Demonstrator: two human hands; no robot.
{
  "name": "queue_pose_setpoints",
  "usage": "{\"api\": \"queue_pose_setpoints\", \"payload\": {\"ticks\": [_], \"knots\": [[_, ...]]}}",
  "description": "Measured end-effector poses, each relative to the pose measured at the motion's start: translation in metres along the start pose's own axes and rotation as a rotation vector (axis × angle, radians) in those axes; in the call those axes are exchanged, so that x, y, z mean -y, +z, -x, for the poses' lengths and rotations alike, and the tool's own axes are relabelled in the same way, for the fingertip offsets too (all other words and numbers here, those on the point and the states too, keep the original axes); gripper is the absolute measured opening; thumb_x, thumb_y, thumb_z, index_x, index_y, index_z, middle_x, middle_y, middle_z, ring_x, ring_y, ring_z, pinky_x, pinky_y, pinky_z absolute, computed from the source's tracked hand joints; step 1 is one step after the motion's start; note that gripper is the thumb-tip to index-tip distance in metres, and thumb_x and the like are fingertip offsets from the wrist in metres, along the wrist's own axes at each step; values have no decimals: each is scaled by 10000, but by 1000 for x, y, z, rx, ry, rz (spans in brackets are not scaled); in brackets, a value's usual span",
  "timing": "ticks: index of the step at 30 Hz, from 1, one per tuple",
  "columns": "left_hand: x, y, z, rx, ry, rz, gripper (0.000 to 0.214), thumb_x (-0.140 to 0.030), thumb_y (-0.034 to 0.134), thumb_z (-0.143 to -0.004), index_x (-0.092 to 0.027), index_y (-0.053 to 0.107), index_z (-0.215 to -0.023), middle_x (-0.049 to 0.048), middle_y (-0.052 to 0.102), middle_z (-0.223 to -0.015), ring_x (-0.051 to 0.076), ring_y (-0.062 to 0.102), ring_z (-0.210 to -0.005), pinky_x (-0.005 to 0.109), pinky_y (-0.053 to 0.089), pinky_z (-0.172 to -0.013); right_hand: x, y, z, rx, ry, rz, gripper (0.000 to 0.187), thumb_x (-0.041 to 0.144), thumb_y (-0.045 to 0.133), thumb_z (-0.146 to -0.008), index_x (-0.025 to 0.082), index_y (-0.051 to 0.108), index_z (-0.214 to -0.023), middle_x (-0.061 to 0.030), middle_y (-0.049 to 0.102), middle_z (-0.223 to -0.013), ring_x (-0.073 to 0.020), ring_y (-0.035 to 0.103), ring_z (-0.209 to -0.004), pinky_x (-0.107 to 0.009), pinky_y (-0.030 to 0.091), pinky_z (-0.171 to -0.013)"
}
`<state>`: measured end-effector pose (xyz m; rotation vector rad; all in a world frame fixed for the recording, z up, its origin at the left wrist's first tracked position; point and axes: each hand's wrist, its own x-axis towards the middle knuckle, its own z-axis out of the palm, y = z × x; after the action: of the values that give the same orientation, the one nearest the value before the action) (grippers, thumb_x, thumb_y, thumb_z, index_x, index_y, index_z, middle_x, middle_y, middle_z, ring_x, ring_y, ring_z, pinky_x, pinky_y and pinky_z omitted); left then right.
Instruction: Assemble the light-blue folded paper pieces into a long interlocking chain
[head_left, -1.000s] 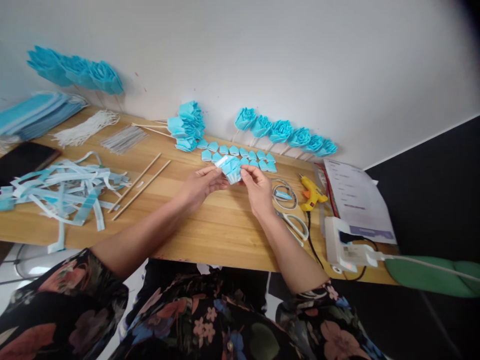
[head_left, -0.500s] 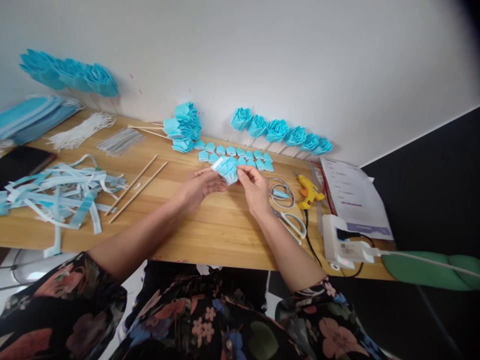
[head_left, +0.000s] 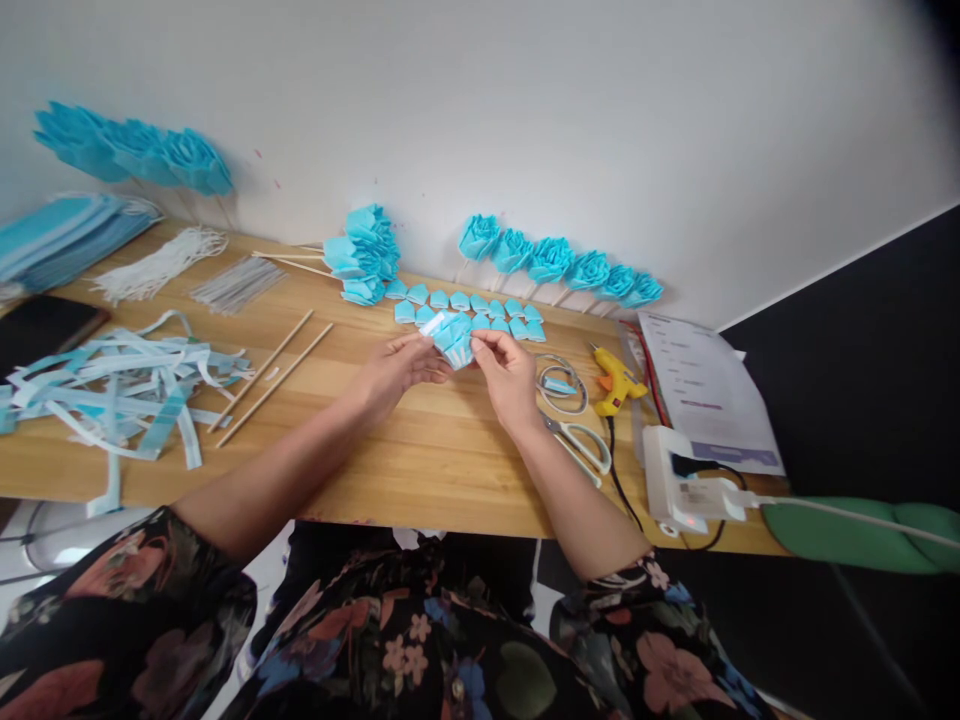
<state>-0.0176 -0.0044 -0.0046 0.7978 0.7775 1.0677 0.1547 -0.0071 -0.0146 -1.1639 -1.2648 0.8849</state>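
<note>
Two hands meet over the wooden table (head_left: 420, 475), the left (head_left: 394, 375) and the right (head_left: 506, 380) each pinching an edge of a blue piece (head_left: 453, 342) between thumb and fingers. It is held above the table's middle, just in front of two rows of petals (head_left: 480, 303). From where I stand, the table runs along a pale wall (head_left: 450, 100) flecked with pink marks, and a black surface (head_left: 862, 370) closes off the right side. Six blue flowers (head_left: 551, 260) line the wall on the right, three more (head_left: 142, 148) on the far left, with a bunch (head_left: 367, 255) lying between them. The grain shows plainly near the front edge. Leftward lie two sticks (head_left: 274, 385), a tangle of strips (head_left: 150, 390), a phone (head_left: 45, 325) and stacked masks (head_left: 67, 235). Rightward are scissors (head_left: 589, 450), a yellow glue gun (head_left: 618, 380), papers (head_left: 705, 385) and a white power strip (head_left: 664, 480).
</note>
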Motion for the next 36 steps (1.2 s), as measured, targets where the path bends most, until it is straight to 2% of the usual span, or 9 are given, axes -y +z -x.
{"api": "queue_pose_setpoints", "payload": {"ticks": [7, 13, 19, 24, 29, 32, 36], "knots": [[0, 0, 1, 31, 36, -74, 345, -434, 765, -802, -113, 709, -914, 91, 739, -813, 189, 704, -764, 315, 560, -718, 1, 0, 0, -20, -21, 64, 247, 434, 683, -817, 217, 734, -925, -5, 737, -824, -152, 653, -723, -303, 571, -687], [3, -2, 1, 31, 143, -222, 348, -328, 824, -728, -145, 737, -1011, 60, 755, -894, 163, 691, -774, 299, 569, -728, -2, 1, 1, -7, -18, 58, 261, 441, 686, -824, 211, 735, -936, -10, 730, -822, -153, 647, -727, -305, 573, -694], [1, -4, 1, -27, 189, -266, 232, -245, 753, -768, -130, 716, -967, 48, 740, -817, 164, 696, -758, 320, 580, -752, 1, -2, 1, 36, -17, 37, 341, 538, 655, -857, 229, 744, -968, -19, 727, -888, -165, 642, -772, -310, 572, -720], [-1, -4, 1, -34, 173, -289, 320, -205, 719, -774, -116, 679, -1078, 42, 730, -793, 150, 682, -695, 334, 576, -745, 2, -4, 0, 92, 7, -14, 391, 554, 666, -857, 248, 721, -1094, -15, 675, -869, -168, 622, -791, -304, 556, -703], [-2, -2, 2, 15, 189, -296, 226, -221, 678, -758, -137, 698, -967, 30, 697, -767, 151, 662, -712, 308, 562, -728, 1, -2, -1, 101, 28, -34, 388, 538, 726, -801, 253, 718, -1064, 5, 603, -799, -159, 579, -764, -302, 571, -690], [-3, 0, 3, 30, 201, -266, 201, -288, 689, -765, -149, 698, -909, 36, 681, -795, 164, 651, -775, 298, 551, -728, 1, -1, -1, 88, 35, -61, 385, 529, 741, -785, 248, 717, -1046, 13, 586, -778, -150, 569, -745, -295, 573, -680], [-2, 0, 1, -11, 230, -282, 250, -344, 745, -743, -154, 687, -894, 32, 674, -801, 166, 632, -779, 288, 524, -708, -1, 0, 0, 117, 19, -43, 368, 514, 723, -806, 244, 711, -1055, 16, 606, -790, -147, 585, -736, -304, 562, -699]]}}
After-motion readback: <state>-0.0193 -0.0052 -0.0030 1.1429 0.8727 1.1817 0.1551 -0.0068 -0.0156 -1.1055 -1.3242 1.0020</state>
